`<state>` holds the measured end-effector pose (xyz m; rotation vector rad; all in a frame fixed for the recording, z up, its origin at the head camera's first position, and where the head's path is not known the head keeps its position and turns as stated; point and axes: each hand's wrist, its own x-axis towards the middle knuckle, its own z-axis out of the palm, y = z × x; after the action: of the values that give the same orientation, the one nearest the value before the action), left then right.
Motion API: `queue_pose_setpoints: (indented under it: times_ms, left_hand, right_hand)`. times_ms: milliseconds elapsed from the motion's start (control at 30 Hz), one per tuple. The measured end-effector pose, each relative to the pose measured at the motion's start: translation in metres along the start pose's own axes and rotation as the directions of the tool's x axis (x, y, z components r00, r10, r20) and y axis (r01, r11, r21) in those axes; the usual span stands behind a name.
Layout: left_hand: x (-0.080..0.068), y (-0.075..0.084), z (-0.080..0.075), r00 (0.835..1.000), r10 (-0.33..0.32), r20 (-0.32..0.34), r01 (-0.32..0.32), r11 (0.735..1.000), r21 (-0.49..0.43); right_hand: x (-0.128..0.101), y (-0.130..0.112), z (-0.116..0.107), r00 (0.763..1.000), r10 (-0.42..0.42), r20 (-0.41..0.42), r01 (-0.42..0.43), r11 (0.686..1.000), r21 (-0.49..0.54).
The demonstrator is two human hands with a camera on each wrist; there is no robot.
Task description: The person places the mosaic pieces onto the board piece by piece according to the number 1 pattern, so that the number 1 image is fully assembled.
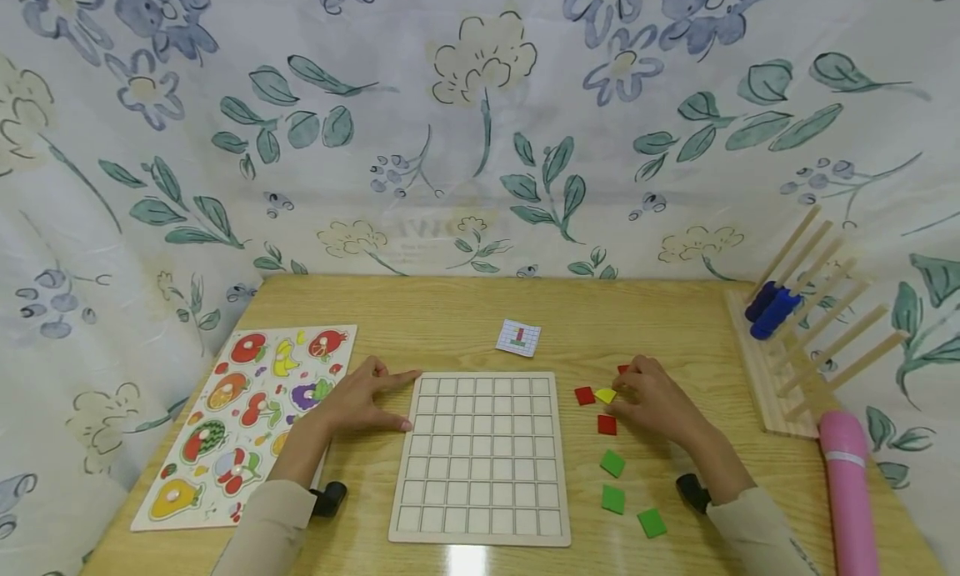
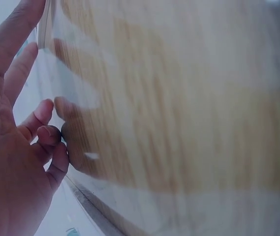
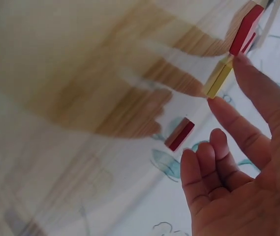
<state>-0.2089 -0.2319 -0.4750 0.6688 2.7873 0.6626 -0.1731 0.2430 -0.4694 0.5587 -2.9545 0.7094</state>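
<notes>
A flower-printed cloth [image 1: 480,142] hangs behind the wooden worktop [image 1: 637,309] and along its sides, perhaps to screen off the surroundings. On the person's left lies the fruit puzzle board [image 1: 210,516], partly under the left forearm, seemingly put aside to leave the middle for the grid board [image 1: 480,459], which lies flat between the hands, within reach of both. A peg rack [image 1: 753,376] with blue pieces [image 1: 774,313] at its far end and a pink cylinder [image 1: 849,501] lie along the right edge, apart from the work. The left hand [image 1: 358,401] has thumb and index finger spread wide, gripping nothing, their tips touching the grid board's left edge, probably to steady it. The right hand [image 1: 656,401] has its fingers nearly together, thumb and index tips pinching the yellow tile [image 1: 604,395] by its edges, low among the red tiles [image 1: 585,396]. A small printed card [image 1: 519,338] lies just beyond the grid board, likely so its red-and-green design can be seen past the hands. Three green tiles [image 1: 612,499] lie apart, nearer the person, roughly sorted from the red, it seems.
</notes>
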Motion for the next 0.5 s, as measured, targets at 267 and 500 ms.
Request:
queue_pose_setpoints:
  times_ms: [267, 500]
  left_hand:
    - [-0.0002, -0.0017, 0.0014, 1.000, 0.010, -0.010, -0.010, 1.000, -0.006]
    - [-0.0001, -0.0033, 0.0040, 1.000, -0.005, -0.015, 0.004, 1.000, -0.020]
  right_hand:
    - [0.0009, -0.0062, 0.0013, 0.999, -0.023, -0.029, 0.022, 0.999, -0.033]
    - [0.0023, -0.0046, 0.0026, 0.997, -0.064, -0.042, 0.062, 0.997, -0.049]
